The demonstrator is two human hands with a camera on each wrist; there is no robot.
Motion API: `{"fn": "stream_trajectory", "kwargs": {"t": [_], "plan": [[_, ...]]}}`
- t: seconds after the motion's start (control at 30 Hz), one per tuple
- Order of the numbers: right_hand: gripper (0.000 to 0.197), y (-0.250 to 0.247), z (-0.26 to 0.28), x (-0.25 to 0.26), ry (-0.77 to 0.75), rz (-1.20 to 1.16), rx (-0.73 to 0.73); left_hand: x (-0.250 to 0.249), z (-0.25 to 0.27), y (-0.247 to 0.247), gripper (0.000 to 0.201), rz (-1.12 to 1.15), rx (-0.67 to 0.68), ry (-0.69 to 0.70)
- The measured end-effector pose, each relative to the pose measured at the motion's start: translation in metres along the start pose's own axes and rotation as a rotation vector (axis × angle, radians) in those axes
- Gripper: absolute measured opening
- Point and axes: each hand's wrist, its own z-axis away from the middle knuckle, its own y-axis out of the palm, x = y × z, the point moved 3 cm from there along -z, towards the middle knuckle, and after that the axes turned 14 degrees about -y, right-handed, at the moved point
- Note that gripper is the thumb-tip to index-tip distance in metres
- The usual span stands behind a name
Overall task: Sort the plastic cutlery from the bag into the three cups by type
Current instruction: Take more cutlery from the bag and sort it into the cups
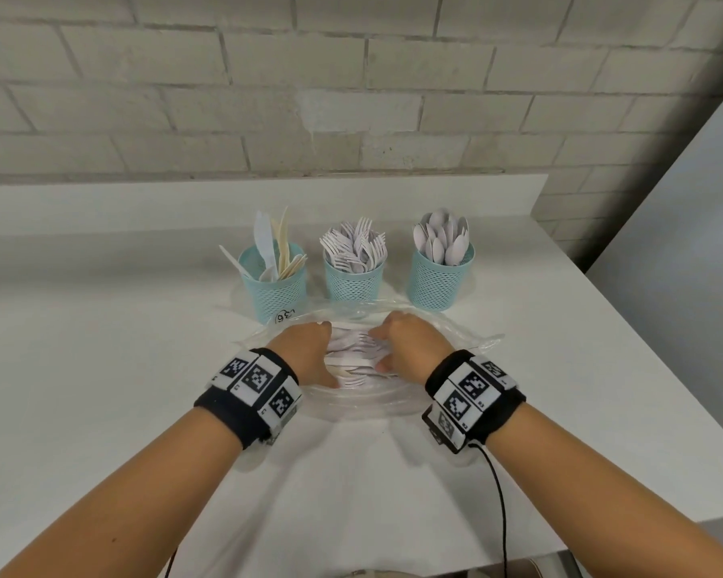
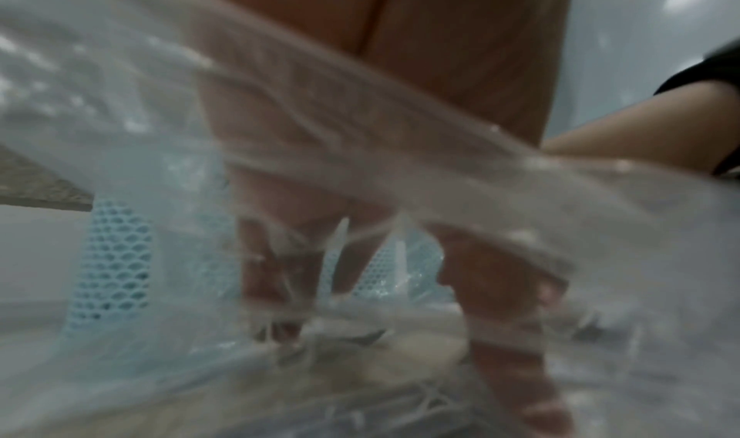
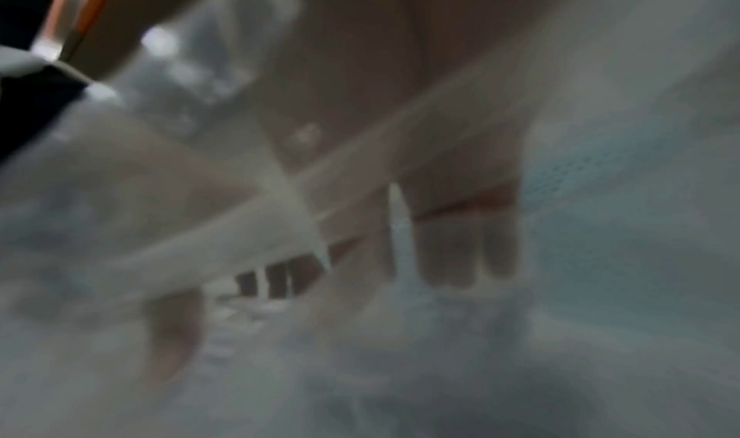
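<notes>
Three teal mesh cups stand in a row: knives in the left cup (image 1: 274, 285), forks in the middle cup (image 1: 353, 281), spoons in the right cup (image 1: 440, 281). In front of them lies a clear plastic bag (image 1: 456, 333) holding a pile of white and cream cutlery (image 1: 353, 358). Both hands are inside the bag. My left hand (image 1: 309, 352) reaches down with spread, fairly straight fingers (image 2: 272, 270) touching the pile. My right hand (image 1: 408, 348) arches over the forks. A white fork (image 3: 240, 251) lies across between its thumb and fingers, too blurred to show a grip.
The white table (image 1: 101, 369) ends at a brick wall behind the cups and drops off at the right edge (image 1: 627, 327). A black cable (image 1: 499, 494) hangs from the right wristband. Bag film (image 2: 120, 103) covers both wrist views.
</notes>
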Motion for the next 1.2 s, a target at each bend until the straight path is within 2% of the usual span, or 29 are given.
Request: {"fn": "stream_trajectory", "kwargs": {"t": [0.07,0.2,0.3,0.43,0.6,0.7,0.8,0.87,0.97,1.1,1.2], "plan": [[0.061,-0.003,0.004,-0.011,0.078,0.070,-0.027,0.000,-0.001,0.002,0.067,-0.012,-0.015,0.026],[0.056,0.005,0.005,-0.018,0.160,0.104,0.110,-0.009,-0.004,0.004,0.061,-0.043,0.015,0.076],[0.051,0.005,0.003,-0.018,0.138,0.054,0.134,-0.017,-0.005,0.004,0.064,-0.060,0.040,0.097],[0.061,-0.001,0.002,-0.016,0.088,-0.002,0.093,-0.022,-0.002,0.007,0.064,-0.079,-0.029,0.117],[0.060,-0.007,0.001,-0.003,-0.061,-0.143,0.020,-0.020,-0.003,0.010,0.077,0.077,-0.066,0.141],[0.068,-0.014,0.006,-0.010,0.061,-0.084,0.002,-0.012,-0.005,0.008,0.086,0.137,-0.054,0.094],[0.061,-0.010,0.012,-0.017,0.181,0.022,0.136,-0.007,-0.011,0.010,0.080,0.108,-0.003,0.056],[0.051,-0.005,0.013,-0.014,0.177,0.025,0.193,-0.006,-0.012,0.009,0.084,0.083,0.009,0.052],[0.047,-0.002,0.011,-0.010,0.156,-0.018,0.173,-0.007,-0.012,0.010,0.091,0.067,0.072,0.045],[0.059,-0.001,0.010,-0.008,0.132,-0.139,0.083,-0.003,-0.028,0.017,0.086,-0.001,-0.001,0.075],[0.061,-0.004,0.015,-0.014,0.150,-0.029,0.070,0.005,-0.026,0.011,0.064,-0.076,0.013,0.050]]}}
